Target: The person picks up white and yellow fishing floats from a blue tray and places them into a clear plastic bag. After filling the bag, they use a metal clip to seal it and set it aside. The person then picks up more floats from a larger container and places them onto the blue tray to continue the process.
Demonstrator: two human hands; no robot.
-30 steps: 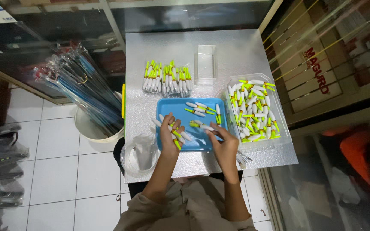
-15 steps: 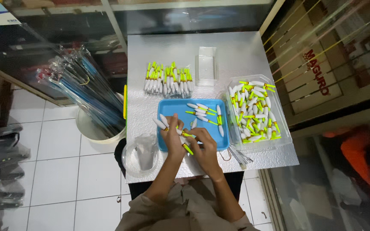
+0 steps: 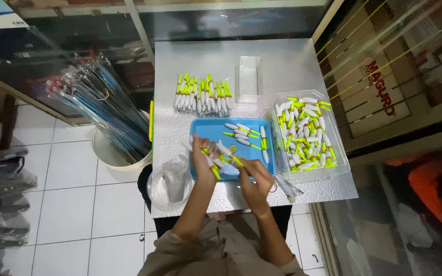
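Floats, small white-bodied ones with yellow-green tips (image 3: 216, 159), sit bunched in the left hand (image 3: 202, 158), fingers curled around several over the near-left part of the blue tray (image 3: 216, 130); the right hand (image 3: 256, 176) pinches closed on one float's tip beside them. They look light, stiff and smooth, likely slippery and thin at the stems, so the fatter white body seems the safer place to hold. More loose floats (image 3: 245, 134) lie in the tray at mid-counter. A clear tub of floats (image 3: 307, 134) fills the right edge, a sorted row (image 3: 203, 94) lies toward the far edge beside a small clear box (image 3: 248, 79), and a plastic bag (image 3: 172, 176) crowds the near-left corner of the counter (image 3: 282, 61).
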